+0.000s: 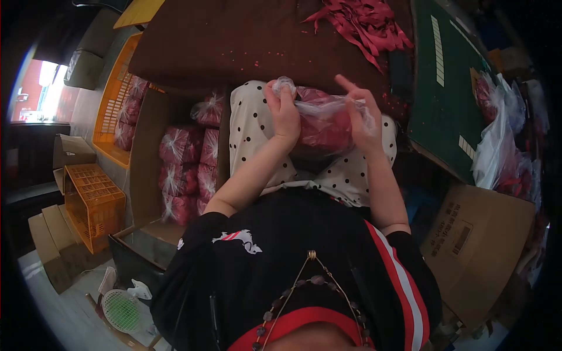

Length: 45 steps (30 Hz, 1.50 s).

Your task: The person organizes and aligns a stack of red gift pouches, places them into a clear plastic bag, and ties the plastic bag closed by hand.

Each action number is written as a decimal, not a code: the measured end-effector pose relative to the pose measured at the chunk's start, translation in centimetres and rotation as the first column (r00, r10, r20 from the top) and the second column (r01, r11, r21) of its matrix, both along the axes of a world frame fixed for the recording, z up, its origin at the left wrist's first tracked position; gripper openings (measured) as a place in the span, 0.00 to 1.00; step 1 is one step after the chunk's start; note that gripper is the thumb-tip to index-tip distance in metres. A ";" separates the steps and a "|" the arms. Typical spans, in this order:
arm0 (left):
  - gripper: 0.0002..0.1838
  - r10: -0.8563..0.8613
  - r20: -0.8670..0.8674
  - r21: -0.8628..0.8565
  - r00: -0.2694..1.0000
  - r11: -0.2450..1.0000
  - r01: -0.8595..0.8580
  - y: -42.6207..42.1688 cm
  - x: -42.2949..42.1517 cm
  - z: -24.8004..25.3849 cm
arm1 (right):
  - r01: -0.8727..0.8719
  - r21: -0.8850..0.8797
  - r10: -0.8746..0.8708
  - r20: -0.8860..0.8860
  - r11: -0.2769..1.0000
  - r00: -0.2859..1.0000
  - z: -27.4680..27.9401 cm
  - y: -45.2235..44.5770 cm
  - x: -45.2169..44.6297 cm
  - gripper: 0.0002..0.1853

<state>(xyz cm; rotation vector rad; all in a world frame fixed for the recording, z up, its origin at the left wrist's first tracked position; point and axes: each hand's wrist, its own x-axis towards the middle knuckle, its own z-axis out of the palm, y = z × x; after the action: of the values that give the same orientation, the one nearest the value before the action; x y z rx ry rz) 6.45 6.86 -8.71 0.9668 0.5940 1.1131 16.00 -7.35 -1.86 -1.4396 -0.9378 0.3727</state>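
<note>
A clear plastic bag (323,130) packed with dark red contents rests on my lap, between my hands. What exactly is inside cannot be made out through the film. My left hand (285,114) pinches bunched film at the bag's upper left corner. At the bag's right side, my right hand (364,120) grips the loose film, its index finger stretched out toward the upper left. The film is pulled across between both hands.
On my left, a cardboard box (139,155) holds several packed red bags (180,146). Red ribbon-like strips (372,26) lie on the brown-covered table (222,35) ahead. To the right are a green board (439,88), plastic bags (497,140) and a carton (477,245). Orange crates (96,205) stand left.
</note>
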 end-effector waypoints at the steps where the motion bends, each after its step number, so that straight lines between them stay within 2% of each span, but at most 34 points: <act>1: 0.10 0.028 0.011 0.005 1.000 1.000 -0.028 0.0 0.0 0.0 | -0.022 0.052 0.026 -0.077 0.998 0.997 -0.1 1.3 -0.8 0.06; 3: 0.10 0.017 0.028 -0.021 0.999 1.000 -0.017 0.3 -0.3 -0.3 | 0.007 0.009 -0.006 -0.143 1.000 0.990 -0.7 2.4 -2.3 0.07; 5: 0.10 0.007 0.044 -0.052 0.999 0.999 -0.005 0.4 -0.6 -0.2 | 0.127 0.096 -0.070 -0.458 0.987 0.886 -1.5 3.4 -3.3 0.09; 8: 0.11 -0.090 0.128 -0.064 0.988 0.993 0.099 0.1 -1.2 0.5 | 0.176 0.040 -0.138 -0.455 0.984 0.879 -3.6 4.9 -2.9 0.12; 10: 0.22 -0.327 0.182 -0.024 0.927 0.941 0.336 0.7 -2.0 1.3 | 0.203 0.006 -0.176 -0.474 0.979 0.863 -4.6 5.2 -2.5 0.13; 12: 0.38 -0.437 0.164 0.170 0.884 0.896 0.411 1.7 -3.2 3.4 | 0.229 0.081 -0.133 -0.613 0.970 0.779 -5.1 5.0 -2.0 0.10; 13: 0.55 -0.489 0.074 0.294 0.869 0.844 0.449 2.6 -3.9 4.3 | 0.232 0.078 -0.137 -0.613 0.970 0.778 -5.3 4.8 -1.9 0.10; 14: 0.55 -0.489 0.075 0.290 0.869 0.845 0.450 3.7 -5.1 4.1 | 0.238 0.123 -0.106 -0.639 0.964 0.761 -5.5 4.5 -1.9 0.10; 15: 0.61 -0.296 -0.326 0.454 0.898 0.784 0.423 4.7 -6.3 3.9 | 0.243 0.168 -0.072 -0.664 0.955 0.744 -5.8 4.3 -1.9 0.10; 16: 0.67 0.014 -0.625 0.585 0.781 0.670 0.457 5.3 -6.9 3.6 | 0.242 0.166 -0.072 -0.665 0.956 0.743 -6.0 4.1 -1.9 0.10; 17: 0.68 -0.082 -0.646 0.496 0.759 0.711 0.499 5.1 -6.7 4.3 | 0.226 0.209 -0.036 -0.653 0.951 0.757 -6.1 4.0 -2.0 0.10; 18: 0.68 -0.078 -0.648 0.496 0.758 0.712 0.497 5.2 -6.4 4.1 | 0.208 0.254 0.002 -0.638 0.945 0.770 -6.2 3.9 -2.1 0.10; 20: 0.59 -0.077 -0.818 0.462 0.570 0.502 0.731 5.2 -5.3 3.5 | 0.191 0.220 -0.032 -0.572 0.957 0.819 -6.0 3.3 -2.8 0.09; 21: 0.43 -0.154 -0.758 0.518 0.634 0.448 0.729 4.5 -4.6 4.9 | 0.182 0.181 -0.069 -0.497 0.967 0.865 -5.8 3.1 -2.9 0.10; 23: 0.31 -0.148 -0.706 0.623 0.692 0.335 0.707 3.1 -3.0 4.7 | 0.218 0.242 -0.099 -0.423 0.945 0.900 -6.5 3.0 -3.1 0.09; 24: 0.20 -0.322 -0.603 0.553 0.730 0.490 0.673 1.9 -2.4 4.8 | 0.246 0.303 -0.133 -0.350 0.921 0.927 -6.8 2.9 -3.1 0.09; 25: 0.17 -0.414 -0.551 0.412 0.724 0.620 0.668 2.1 -2.3 4.8 | 0.250 0.302 -0.138 -0.349 0.920 0.927 -7.1 2.8 -2.9 0.09; 26: 0.16 -0.493 -0.484 0.246 0.723 0.716 0.653 2.3 -2.3 5.5 | 0.280 0.357 -0.205 -0.233 0.891 0.951 -6.7 3.1 -2.9 0.09; 27: 0.17 -0.568 -0.059 -0.158 0.821 0.817 0.554 1.9 -2.1 7.3 | 0.301 0.413 -0.277 -0.119 0.859 0.954 -6.3 3.4 -3.0 0.09; 28: 0.18 -0.538 0.104 -0.253 0.837 0.799 0.545 2.7 -2.5 6.9 | 0.323 0.386 -0.253 -0.221 0.864 0.942 -5.8 3.2 -3.3 0.09; 29: 0.20 -0.477 0.261 -0.344 0.840 0.766 0.542 3.8 -2.8 5.8 | 0.323 0.388 -0.253 -0.222 0.863 0.942 -5.7 3.5 -3.2 0.09; 30: 0.19 -0.374 0.354 -0.441 0.857 0.742 0.505 4.6 -2.6 2.6 | 0.321 0.384 -0.241 -0.241 0.866 0.940 -5.8 3.9 -3.1 0.08; 31: 0.19 -0.371 0.352 -0.443 0.860 0.743 0.502 4.6 -2.5 2.0 | 0.317 0.378 -0.229 -0.260 0.870 0.938 -5.7 4.1 -3.1 0.08; 32: 0.18 -0.272 0.360 -0.521 0.892 0.735 0.434 4.5 -2.3 2.0 | 0.314 0.379 -0.226 -0.260 0.870 0.939 -5.5 4.2 -3.3 0.08; 33: 0.17 -0.171 0.361 -0.596 0.917 0.714 0.368 4.5 -2.1 2.1 | 0.287 0.373 -0.104 -0.439 0.883 0.892 -5.1 4.2 -3.5 0.07; 34: 0.17 -0.169 0.362 -0.597 0.917 0.713 0.368 4.3 -2.0 2.0 | 0.259 0.368 0.015 -0.599 0.893 0.801 -4.9 4.1 -3.6 0.06; 36: 0.15 -0.313 0.153 -0.340 0.937 0.874 0.347 3.6 -2.1 3.5 | 0.247 0.372 0.067 -0.658 0.895 0.750 -4.8 4.0 -3.0 0.06; 37: 0.14 -0.403 0.078 -0.229 0.912 0.883 0.410 3.3 -1.9 3.9 | 0.235 0.381 0.121 -0.711 0.894 0.692 -4.8 4.0 -2.5 0.05; 38: 0.14 -0.480 -0.009 -0.118 0.877 0.871 0.476 3.1 -1.7 4.1 | 0.234 0.379 0.120 -0.711 0.895 0.693 -5.3 3.8 -1.8 0.05; 39: 0.14 -0.547 -0.107 -0.006 0.830 0.835 0.550 3.3 -1.2 4.0 | 0.208 0.457 0.273 -0.776 0.865 0.569 -5.9 3.5 -1.0 0.07; 40: 0.16 -0.516 -0.187 0.056 0.836 0.844 0.533 2.8 -0.5 4.0 | 0.198 0.534 0.419 -0.802 0.822 0.425 -6.6 3.3 -0.4 0.09; 41: 0.17 -0.479 -0.265 0.117 0.837 0.846 0.521 2.3 0.0 4.3 | 0.203 0.533 0.416 -0.803 0.822 0.426 -6.5 3.2 -0.5 0.09; 42: 0.16 -0.471 -0.435 0.134 0.767 0.808 0.573 2.4 0.2 4.0 | 0.196 0.519 0.410 -0.813 0.832 0.414 -6.3 3.2 -0.4 0.12; 45: 0.13 -0.529 -0.389 0.129 0.754 0.779 0.613 2.5 0.6 3.3 | 0.201 0.511 0.414 -0.827 0.836 0.381 -6.5 2.6 0.1 0.15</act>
<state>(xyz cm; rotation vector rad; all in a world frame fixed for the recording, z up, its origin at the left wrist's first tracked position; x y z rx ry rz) 7.02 9.37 -5.43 1.4597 0.3760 0.4641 16.09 -4.78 -8.38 -0.4110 -0.1193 0.8409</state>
